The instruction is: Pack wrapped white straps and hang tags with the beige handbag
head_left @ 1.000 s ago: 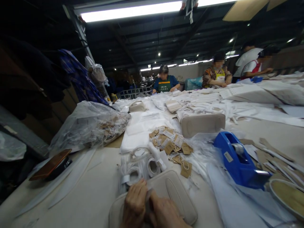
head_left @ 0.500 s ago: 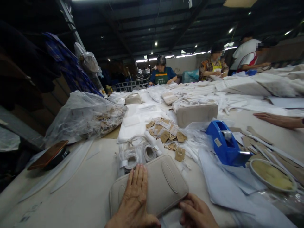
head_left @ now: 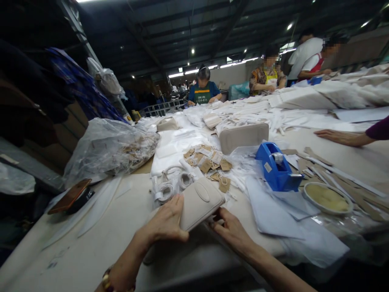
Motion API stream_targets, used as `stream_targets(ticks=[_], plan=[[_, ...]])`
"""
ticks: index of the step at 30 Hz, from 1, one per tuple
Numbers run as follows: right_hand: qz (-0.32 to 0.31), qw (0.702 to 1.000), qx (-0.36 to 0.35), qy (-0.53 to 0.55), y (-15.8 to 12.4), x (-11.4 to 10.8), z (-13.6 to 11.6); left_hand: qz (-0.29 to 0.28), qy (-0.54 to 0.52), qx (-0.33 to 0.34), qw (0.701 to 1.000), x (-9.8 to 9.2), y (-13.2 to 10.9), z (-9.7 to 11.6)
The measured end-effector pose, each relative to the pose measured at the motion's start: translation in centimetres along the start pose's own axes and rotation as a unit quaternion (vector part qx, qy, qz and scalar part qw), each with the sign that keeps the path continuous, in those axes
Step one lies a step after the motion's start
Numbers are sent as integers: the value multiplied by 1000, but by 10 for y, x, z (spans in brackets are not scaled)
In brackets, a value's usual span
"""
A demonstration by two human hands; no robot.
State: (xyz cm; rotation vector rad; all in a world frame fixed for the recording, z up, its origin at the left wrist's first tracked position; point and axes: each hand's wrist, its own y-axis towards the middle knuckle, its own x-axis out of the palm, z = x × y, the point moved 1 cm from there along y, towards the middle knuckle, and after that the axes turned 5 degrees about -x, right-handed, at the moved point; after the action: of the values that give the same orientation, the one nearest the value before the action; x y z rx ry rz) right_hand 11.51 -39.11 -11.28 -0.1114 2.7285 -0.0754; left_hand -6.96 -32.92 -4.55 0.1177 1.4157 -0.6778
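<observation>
A beige bag (head_left: 200, 202) with rounded corners and a stitched oval patch lies slanted at the table's near side. My left hand (head_left: 170, 215) grips its left part, fingers across the top and thumb along the near edge. At the bag's right end, my right hand (head_left: 226, 227) has its fingers curled at the lower edge; their tips are partly hidden. Just beyond the bag are coiled white straps (head_left: 165, 190) in clear plastic. Brown paper tags (head_left: 206, 158) with white strings are heaped farther back. Another beige bag (head_left: 243, 138) stands on its side behind them.
On the right stand a blue tape dispenser (head_left: 278, 168) and a shallow dish (head_left: 328, 198) of yellowish material, near white sheets (head_left: 270, 211). A co-worker's hand (head_left: 343, 137) rests at right. A large plastic bag (head_left: 109, 150) and a phone-like object (head_left: 71, 196) lie left.
The bag has turned and tilted, its near side now showing. My left hand has shifted from lying flat on it to gripping it. The camera view has moved, showing more of both forearms.
</observation>
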Motion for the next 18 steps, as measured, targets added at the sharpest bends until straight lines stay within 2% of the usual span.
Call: stream_targets(ticks=[3,7,11,18], plan=[[-18,997,17,-74,-2,8,6,5,-36,17,999,-6,0,-3],[-45,984,-16,-172,-5,21,2,-9,-81,12,997,-14,0,-8],[-47,966,-41,-251,-6,30,-4,-27,-116,9,993,-20,1,-11],[-71,924,-152,-343,-23,41,-20,-26,-92,-1,995,-21,4,-15]])
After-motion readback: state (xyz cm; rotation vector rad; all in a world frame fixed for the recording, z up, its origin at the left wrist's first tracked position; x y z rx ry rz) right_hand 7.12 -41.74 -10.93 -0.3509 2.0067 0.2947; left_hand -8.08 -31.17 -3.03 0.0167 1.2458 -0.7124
